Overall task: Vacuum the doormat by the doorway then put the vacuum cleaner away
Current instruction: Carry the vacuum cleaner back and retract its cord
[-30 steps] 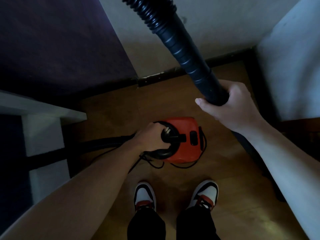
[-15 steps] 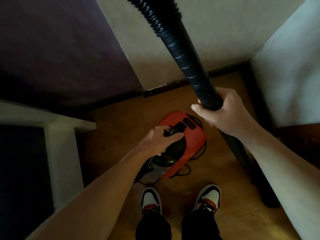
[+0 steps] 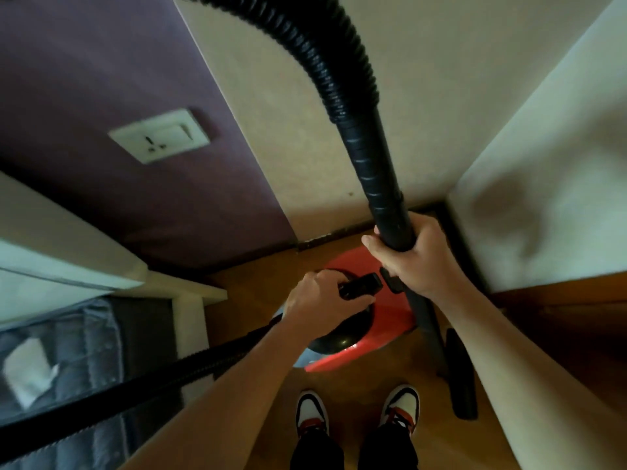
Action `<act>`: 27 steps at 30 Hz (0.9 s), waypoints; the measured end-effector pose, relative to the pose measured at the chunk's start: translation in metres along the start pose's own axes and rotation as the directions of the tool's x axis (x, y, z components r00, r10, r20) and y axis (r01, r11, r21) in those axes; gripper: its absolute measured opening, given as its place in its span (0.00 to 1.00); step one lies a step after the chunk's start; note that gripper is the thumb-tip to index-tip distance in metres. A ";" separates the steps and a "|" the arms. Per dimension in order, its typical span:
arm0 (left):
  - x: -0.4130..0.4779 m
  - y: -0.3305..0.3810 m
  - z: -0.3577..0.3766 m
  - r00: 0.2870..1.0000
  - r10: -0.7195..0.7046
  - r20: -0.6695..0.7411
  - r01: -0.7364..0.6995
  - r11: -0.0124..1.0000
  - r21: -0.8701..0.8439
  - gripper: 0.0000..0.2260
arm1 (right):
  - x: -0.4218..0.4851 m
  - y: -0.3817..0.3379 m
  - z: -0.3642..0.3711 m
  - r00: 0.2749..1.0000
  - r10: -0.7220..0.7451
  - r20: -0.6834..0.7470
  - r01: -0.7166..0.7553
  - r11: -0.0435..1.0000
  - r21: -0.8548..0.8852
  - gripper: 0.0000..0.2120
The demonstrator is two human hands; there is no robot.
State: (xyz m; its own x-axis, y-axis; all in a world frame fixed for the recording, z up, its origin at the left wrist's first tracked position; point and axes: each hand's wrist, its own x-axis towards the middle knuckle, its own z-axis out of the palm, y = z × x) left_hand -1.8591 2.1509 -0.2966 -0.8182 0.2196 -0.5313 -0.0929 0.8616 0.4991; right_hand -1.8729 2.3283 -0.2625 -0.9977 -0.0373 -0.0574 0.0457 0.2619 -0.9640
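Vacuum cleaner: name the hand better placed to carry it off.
Left, likely: the left hand grips the handle of the vacuum cleaner, while the right hand is busy holding the tube.

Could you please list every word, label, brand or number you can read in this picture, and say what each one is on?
No text can be read anywhere.
Red canister vacuum cleaner: no legible brand or label; its black buttons are too blurred to tell.
Black hose tube: plain.
White wall socket plate: no lettering seen.
Red, white and black trainers: no readable logo.
White paper scrap: too blurred.
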 end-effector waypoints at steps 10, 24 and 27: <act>-0.139 0.097 -0.120 0.961 -0.011 -0.277 -0.069 0.959 -0.276 0.11 | -0.056 -0.194 -0.074 0.987 -0.067 -0.150 0.060 0.997 -0.045 0.09; -0.233 0.210 -0.233 0.906 0.204 -0.372 -0.258 0.961 -0.100 0.18 | -0.106 -0.330 -0.149 0.834 -0.115 -0.540 0.138 0.990 0.003 0.11; -0.240 0.222 -0.244 0.895 0.249 -0.369 -0.294 0.953 -0.069 0.19 | -0.116 -0.345 -0.159 0.798 -0.154 -0.583 0.164 0.986 -0.036 0.12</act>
State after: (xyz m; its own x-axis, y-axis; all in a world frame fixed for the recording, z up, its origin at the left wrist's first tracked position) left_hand -1.8221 2.1774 0.1089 -0.9652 0.2424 -0.0984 0.1130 0.7254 0.6790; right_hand -1.7812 2.3955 0.1181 -0.8329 0.4920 0.2536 -0.1203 0.2863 -0.9506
